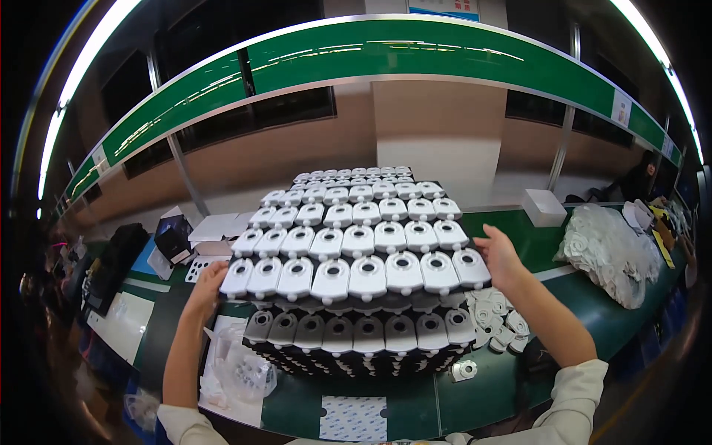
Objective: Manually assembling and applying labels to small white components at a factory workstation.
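A black tray carries rows of white plastic parts, each with a flat body and a dark-centred ring. My left hand is closed around its left edge, the fingers partly hidden by the tray. At the opposite edge, my right hand grips the tray, with some fingertips showing at the side. Directly below is a stack of similar black trays, its front row of white parts visible under the held one. How far the held tray stands above the stack is hard to tell.
Loose white parts lie right of the stack, with a single part nearer me. A plastic bag of white pieces and a white box sit at right. Left are a clear bag and a dark box. A person is far right.
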`<state>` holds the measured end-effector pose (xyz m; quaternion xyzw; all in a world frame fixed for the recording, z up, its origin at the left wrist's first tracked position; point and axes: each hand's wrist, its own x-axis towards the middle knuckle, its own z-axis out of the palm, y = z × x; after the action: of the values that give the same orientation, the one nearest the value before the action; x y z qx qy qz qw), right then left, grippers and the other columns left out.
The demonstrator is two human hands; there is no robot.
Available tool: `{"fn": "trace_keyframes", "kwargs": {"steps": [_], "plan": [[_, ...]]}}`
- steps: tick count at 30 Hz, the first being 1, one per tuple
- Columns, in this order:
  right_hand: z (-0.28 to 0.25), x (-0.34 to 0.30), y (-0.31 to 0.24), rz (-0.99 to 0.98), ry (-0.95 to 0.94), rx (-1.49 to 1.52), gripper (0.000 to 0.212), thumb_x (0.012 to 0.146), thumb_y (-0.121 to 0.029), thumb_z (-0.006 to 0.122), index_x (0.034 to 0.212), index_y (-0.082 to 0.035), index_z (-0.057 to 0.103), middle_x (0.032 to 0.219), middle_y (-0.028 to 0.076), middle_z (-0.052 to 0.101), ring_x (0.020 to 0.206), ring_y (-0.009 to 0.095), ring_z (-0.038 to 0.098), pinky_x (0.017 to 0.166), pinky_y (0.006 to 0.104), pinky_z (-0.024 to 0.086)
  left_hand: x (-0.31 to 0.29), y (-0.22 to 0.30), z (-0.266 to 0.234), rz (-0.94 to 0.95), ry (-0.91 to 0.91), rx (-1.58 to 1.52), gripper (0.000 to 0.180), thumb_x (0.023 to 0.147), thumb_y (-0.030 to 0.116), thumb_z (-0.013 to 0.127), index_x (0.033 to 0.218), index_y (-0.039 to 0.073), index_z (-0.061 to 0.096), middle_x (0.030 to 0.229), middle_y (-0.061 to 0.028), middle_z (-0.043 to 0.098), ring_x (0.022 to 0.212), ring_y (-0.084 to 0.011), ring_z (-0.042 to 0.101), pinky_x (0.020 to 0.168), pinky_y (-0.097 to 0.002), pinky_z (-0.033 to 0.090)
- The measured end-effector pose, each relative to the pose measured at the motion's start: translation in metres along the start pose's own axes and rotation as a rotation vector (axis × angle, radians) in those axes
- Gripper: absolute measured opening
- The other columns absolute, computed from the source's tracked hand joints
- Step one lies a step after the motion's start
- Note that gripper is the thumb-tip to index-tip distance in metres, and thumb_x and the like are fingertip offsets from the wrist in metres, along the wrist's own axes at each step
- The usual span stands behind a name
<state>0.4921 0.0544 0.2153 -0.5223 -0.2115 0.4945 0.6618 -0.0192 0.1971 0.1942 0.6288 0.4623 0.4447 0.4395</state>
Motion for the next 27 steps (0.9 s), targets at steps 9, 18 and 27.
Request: {"fn": "trace_keyframes", "kwargs": {"steps": [9, 18, 27], "plan": [[-0.013, 0.042, 0.029, -0.144, -0.023, 0.031, 0.071, 0.082, -0.056, 0.038, 0.110, 0.008, 0.051, 0.106, 0.017, 0.056, 0.099, 0.024, 0.054, 0.088, 0.0373, 0.043, 0.030, -0.037, 0.001, 0.097, -0.024, 0.020, 0.019, 0.087, 0.023, 0.051, 0.096, 0.008, 0.058, 0.065, 0.0020, 0.053, 0.048, -0.0059, 0.043, 0.037, -0.0228, 0.027], [-0.001, 0.019, 0.026, -0.188, 0.096, -0.028, 0.076, 0.076, -0.066, 0.040, 0.095, 0.005, 0.060, 0.094, 0.016, 0.059, 0.088, 0.024, 0.056, 0.082, 0.0355, 0.043, 0.041, -0.036, -0.001, 0.097, 0.012, -0.021, 0.017, 0.086, 0.021, 0.051, 0.094, 0.008, 0.060, 0.070, 0.0014, 0.058, 0.052, -0.0074, 0.048, 0.039, -0.0248, 0.032], [0.010, 0.003, 0.029, -0.212, 0.125, -0.057, 0.073, 0.074, -0.065, 0.044, 0.098, 0.003, 0.055, 0.095, 0.015, 0.057, 0.089, 0.023, 0.054, 0.082, 0.0371, 0.042, 0.055, -0.038, -0.007, 0.008, 0.040, 0.048, 0.017, 0.085, 0.019, 0.052, 0.092, 0.008, 0.063, 0.067, 0.0000, 0.057, 0.054, -0.0099, 0.050, 0.040, -0.0270, 0.034]]}}
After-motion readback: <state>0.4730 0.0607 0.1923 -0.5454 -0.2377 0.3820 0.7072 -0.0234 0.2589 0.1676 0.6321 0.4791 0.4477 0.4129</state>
